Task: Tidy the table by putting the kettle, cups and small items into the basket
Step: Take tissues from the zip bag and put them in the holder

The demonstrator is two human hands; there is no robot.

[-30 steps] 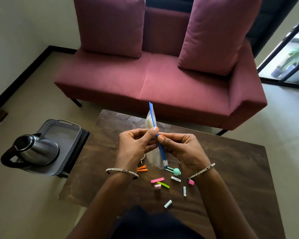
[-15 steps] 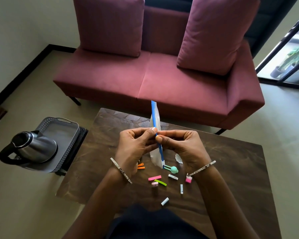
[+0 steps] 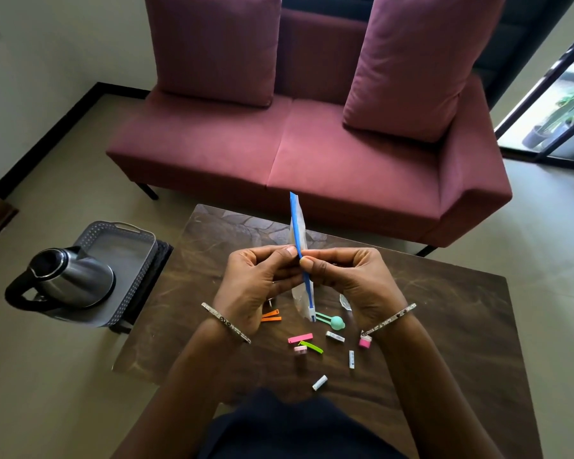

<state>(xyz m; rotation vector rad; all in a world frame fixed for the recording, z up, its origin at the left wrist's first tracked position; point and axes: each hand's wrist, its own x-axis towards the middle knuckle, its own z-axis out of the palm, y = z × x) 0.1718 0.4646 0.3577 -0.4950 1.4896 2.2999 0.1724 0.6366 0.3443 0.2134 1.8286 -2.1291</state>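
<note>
My left hand (image 3: 257,283) and my right hand (image 3: 352,281) both pinch the blue zip strip of a clear plastic bag (image 3: 298,223), held edge-on and upright above the dark wooden table (image 3: 451,313). Below the hands lie several small items: an orange clip (image 3: 271,315), a pink strip (image 3: 300,338), a green clip (image 3: 311,346), a teal round-headed piece (image 3: 337,322), a pink cap (image 3: 365,341) and white tubes (image 3: 319,382). The steel kettle (image 3: 70,279) with a black handle sits in the grey basket (image 3: 136,266) left of the table.
A maroon sofa (image 3: 312,154) with two cushions stands beyond the table's far edge. The basket rests on a low dark stool beside the table's left edge. A glass door (image 3: 557,104) is at the far right. Beige floor surrounds the table.
Both hands keep pinching the bag's zip strip; the fingers have shifted slightly along it and the bag stands a little straighter. The items on the table have not moved.
</note>
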